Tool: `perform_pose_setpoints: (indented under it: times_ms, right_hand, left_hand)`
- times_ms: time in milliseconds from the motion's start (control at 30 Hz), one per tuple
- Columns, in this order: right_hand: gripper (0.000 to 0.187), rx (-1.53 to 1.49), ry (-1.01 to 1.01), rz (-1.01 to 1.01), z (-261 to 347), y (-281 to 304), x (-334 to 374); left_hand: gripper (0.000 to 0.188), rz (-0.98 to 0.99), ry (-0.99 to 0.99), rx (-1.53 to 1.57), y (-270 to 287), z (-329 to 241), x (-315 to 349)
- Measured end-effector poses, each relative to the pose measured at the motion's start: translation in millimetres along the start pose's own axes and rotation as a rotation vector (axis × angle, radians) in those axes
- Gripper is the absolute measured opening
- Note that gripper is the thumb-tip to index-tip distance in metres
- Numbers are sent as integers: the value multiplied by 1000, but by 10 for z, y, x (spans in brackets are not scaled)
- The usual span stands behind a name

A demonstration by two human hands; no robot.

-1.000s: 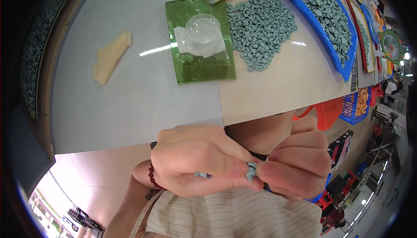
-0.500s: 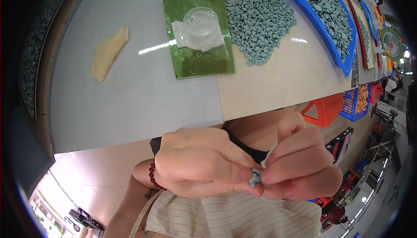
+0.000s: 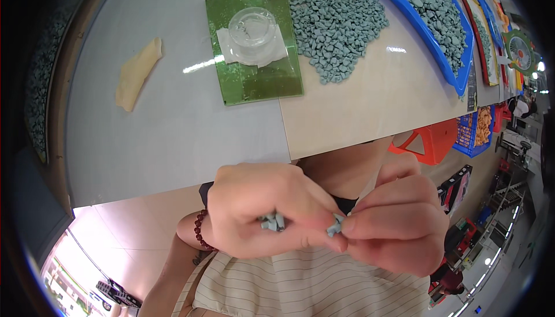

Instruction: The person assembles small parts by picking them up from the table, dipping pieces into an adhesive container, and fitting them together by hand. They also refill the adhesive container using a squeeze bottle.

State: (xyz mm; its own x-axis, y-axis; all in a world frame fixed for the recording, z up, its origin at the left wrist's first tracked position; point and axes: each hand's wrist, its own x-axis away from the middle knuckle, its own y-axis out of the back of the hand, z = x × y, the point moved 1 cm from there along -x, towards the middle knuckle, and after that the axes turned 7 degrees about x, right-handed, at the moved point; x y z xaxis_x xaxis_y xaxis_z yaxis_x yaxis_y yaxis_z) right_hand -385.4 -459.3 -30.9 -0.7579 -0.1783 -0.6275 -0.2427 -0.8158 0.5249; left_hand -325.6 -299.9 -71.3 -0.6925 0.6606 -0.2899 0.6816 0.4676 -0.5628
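Note:
Close to my body, in front of the table edge, my left hand is closed. Its thumb and forefinger pinch a small blue-grey piece, irregular and stone-like. More such pieces show in the curl of the same hand. My right hand presses thumb and fingers on the other side of the pinched piece, so both hands meet on it. What the right hand's curled fingers cover is hidden. A large pile of similar blue-grey pieces lies on the table beyond.
A green mat carries a clear plastic cup on white paper. Cream finger-shaped covers lie left and at the back. A blue tray of pieces stands right, with a red stool and blue crate below.
My left fingers have loosened, so pieces inside the hand now show. Both hands still meet on the small piece, shifted slightly. The table scene has slid a little left in view.

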Motion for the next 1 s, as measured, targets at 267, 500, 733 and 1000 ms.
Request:
perform_pose_setpoints:
  times_ms: [267, 500, 733, 1000]
  right_hand:
    - [28, 45, -111, -67, -121, 40, -45]
    - [26, 42, -158, -8, -142, 112, -110]
    - [30, 885, -367, -295, -815, 736, -253]
    - [25, 549, -357, -371, -715, 609, -162]
  left_hand:
    - [22, -37, 406, 642, -93, 84, -58]
    - [16, 12, 412, 431, -115, 131, -81]
    - [12, -270, 727, 1100, -184, 100, -93]
    - [11, -95, 635, 1105, -136, 68, -42]
